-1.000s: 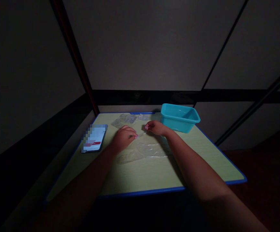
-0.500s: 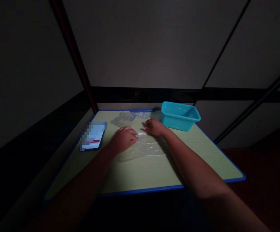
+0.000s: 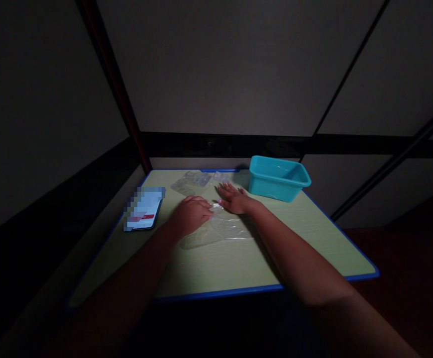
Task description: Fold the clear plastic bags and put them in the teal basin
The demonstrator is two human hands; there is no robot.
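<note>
Basin stands near spread right hand; left hand touches plastic, its grip unclear.

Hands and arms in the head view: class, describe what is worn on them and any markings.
The left hand and right hand are ungloved, with no ring or watch discernible. No sleeve shows on the left arm or right arm. No markings are discernible in the dim light.
</note>
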